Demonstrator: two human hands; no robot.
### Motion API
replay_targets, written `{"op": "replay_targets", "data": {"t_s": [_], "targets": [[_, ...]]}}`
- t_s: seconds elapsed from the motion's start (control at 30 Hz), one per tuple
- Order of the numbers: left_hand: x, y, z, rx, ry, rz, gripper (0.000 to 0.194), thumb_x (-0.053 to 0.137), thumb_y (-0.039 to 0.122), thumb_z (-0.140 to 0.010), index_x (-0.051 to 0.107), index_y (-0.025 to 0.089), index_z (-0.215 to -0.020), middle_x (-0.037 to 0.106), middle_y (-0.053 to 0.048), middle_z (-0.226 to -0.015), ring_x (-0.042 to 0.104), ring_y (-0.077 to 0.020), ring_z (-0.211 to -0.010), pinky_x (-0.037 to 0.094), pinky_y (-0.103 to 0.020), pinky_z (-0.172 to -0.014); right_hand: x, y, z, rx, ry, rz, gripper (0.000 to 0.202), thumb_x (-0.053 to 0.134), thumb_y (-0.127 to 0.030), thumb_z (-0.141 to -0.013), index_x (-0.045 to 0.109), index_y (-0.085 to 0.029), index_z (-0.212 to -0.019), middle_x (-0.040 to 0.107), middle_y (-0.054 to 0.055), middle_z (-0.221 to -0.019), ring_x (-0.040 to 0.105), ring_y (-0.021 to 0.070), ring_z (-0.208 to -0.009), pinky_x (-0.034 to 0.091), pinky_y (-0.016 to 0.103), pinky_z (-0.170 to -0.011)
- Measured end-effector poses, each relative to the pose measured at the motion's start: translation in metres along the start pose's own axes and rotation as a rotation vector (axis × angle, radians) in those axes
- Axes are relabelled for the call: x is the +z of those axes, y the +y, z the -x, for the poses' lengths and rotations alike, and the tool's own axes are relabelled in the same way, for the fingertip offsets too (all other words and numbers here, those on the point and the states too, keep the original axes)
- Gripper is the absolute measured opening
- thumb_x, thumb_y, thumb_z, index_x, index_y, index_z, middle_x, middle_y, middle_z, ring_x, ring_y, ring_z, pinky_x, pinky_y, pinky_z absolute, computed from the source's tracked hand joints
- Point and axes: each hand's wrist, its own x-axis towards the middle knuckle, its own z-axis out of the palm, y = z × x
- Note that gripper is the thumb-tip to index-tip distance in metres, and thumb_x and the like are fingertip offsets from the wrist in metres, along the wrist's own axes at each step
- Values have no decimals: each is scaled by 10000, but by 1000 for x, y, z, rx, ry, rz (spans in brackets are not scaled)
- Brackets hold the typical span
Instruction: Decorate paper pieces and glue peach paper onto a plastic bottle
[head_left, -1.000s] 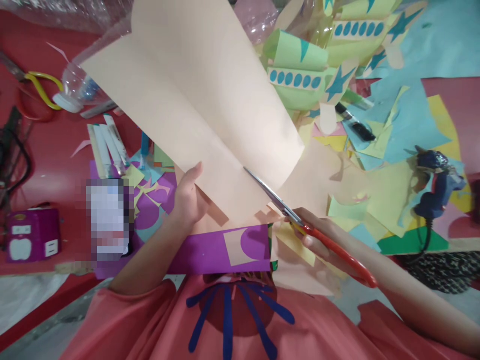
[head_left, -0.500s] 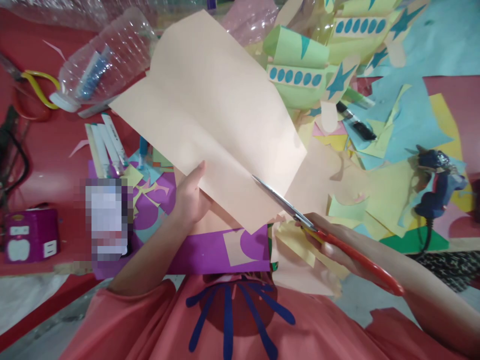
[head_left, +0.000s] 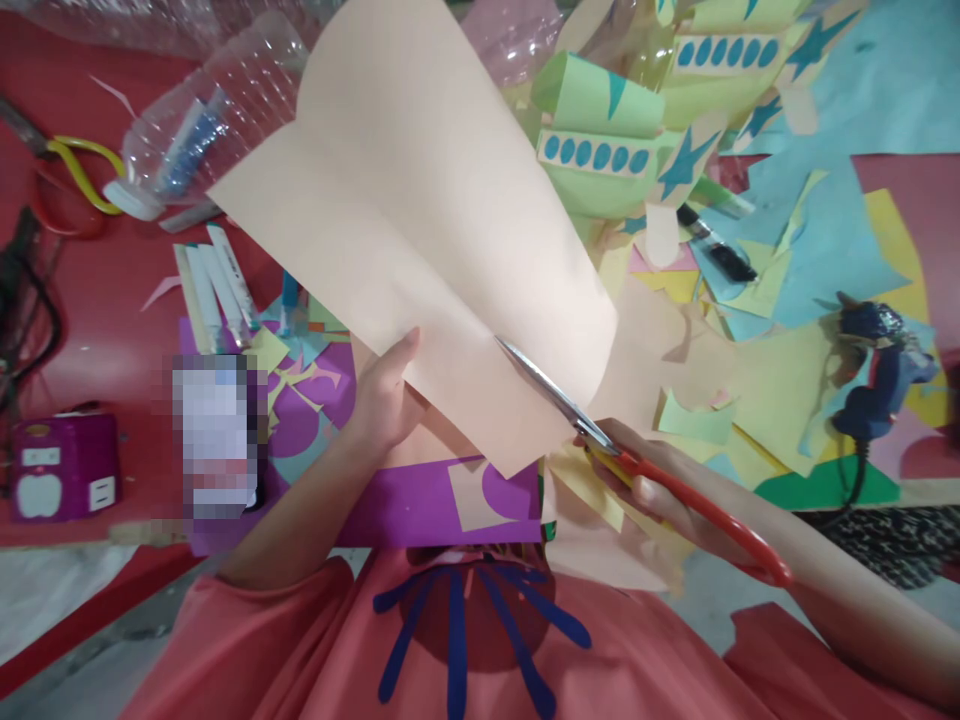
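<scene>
Table edge (head_left: 926, 492) near peach sheet (head_left: 450, 220)

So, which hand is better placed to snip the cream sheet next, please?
Probably the right hand: it holds scissors, blades at the cream sheet, while the left hand grips the sheet's edge.

No words or numbers can be read. The purple box (head_left: 75, 460) bears a white apple shape (head_left: 39, 496) and a white label (head_left: 103, 492); dark print (too small) marks a white marker (head_left: 230, 272).
</scene>
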Motion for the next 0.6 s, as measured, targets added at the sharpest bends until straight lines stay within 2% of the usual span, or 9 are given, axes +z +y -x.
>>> {"op": "replay_targets", "data": {"t_s": [0.13,0.4,0.6], "targets": [[-1,0,-1,14,-85,106,108,699,309,-748,724,222,-806,764,-48,-1020,495,-318,-1355,450,-380,-1106,3,3,0,-23,13,-22,674,289,-780,-873,507,-188,-1109,534,-13,-677,438,97,-526,339,231,-493],[3,2,1,8,-73,110,80,674,281,-751,715,221,-784,765,-51,-1015,496,-324,-1353,442,-391,-1111,9,13,-3,-57,76,7,697,277,-784,-871,501,-177,-1131,517,-19,-641,433,104,-497,323,241,-478],[4,2,1,17,-99,107,95,639,276,-774,716,221,-764,764,-44,-1025,512,-306,-1342,439,-371,-1115,8,10,-4,-83,83,28,640,298,-770,-878,500,-192,-1064,506,-24,-639,427,100,-493,320,238,-473]]}}
